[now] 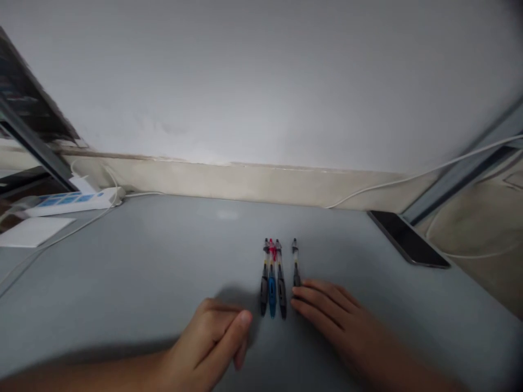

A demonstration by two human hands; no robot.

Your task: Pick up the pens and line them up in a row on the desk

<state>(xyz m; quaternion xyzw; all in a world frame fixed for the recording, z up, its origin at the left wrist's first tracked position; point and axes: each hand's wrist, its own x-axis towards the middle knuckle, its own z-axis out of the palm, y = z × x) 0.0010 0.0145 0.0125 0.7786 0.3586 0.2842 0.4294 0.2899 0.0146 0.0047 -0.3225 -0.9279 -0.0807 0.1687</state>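
Three retractable pens lie side by side on the grey table: a black pen (pixel 264 288) on the left, a blue pen with a red clip (pixel 272 291) in the middle, and another black pen (pixel 281 291). A fourth pen, also black (pixel 295 261), lies slightly apart to their right, roughly parallel. My right hand (pixel 333 310) rests with its fingers stretched out, their tips over the lower part of this fourth pen; its thumb is hidden. To the left of the row, my left hand (pixel 216 337) is closed, fingers curled under and thumb on top, with no object showing in it.
A dark phone (pixel 408 239) lies at the table's right edge. At the far left stand a white power strip (pixel 77 200) and a white flat piece (pixel 35 231), with a cable (pixel 77 231) running across. Behind the table is a wall (pixel 261 98).
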